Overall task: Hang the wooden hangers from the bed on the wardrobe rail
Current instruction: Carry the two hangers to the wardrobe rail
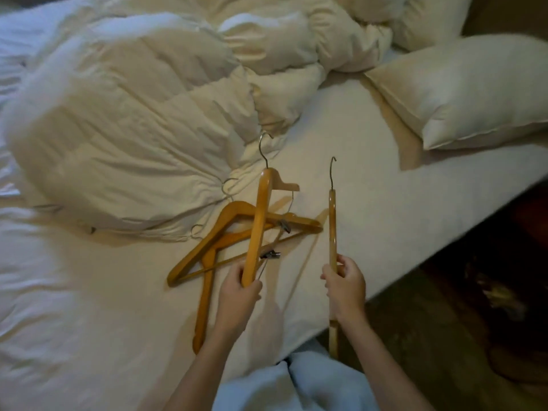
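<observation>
Because the wardrobe rail is nowhere in view, the work here is only gathering, and it happens over the bed (370, 232), whose bare white sheet runs to the near edge. A rumpled duvet (133, 129) fills the left and far side, and a pillow (462, 93) lies at the right, well apart from the hangers. Two wooden hangers on the sheet (213, 247) lie crossed over each other just beside the duvet's edge, their metal hooks pointing toward it; more wire hooks show at the duvet's hem, though what they belong to is hard to tell. The left hand (237, 292) is clenched around one end of a clip hanger (259, 221), lifted above the crossed pair with its hook pointing away. The right hand (345, 284) is wrapped around a second hanger (332, 232), seen edge-on, hook likewise away. Holding each by the wood probably keeps the hooks free for the rail. Judging by the pair left lying, another trip seems needed.
</observation>
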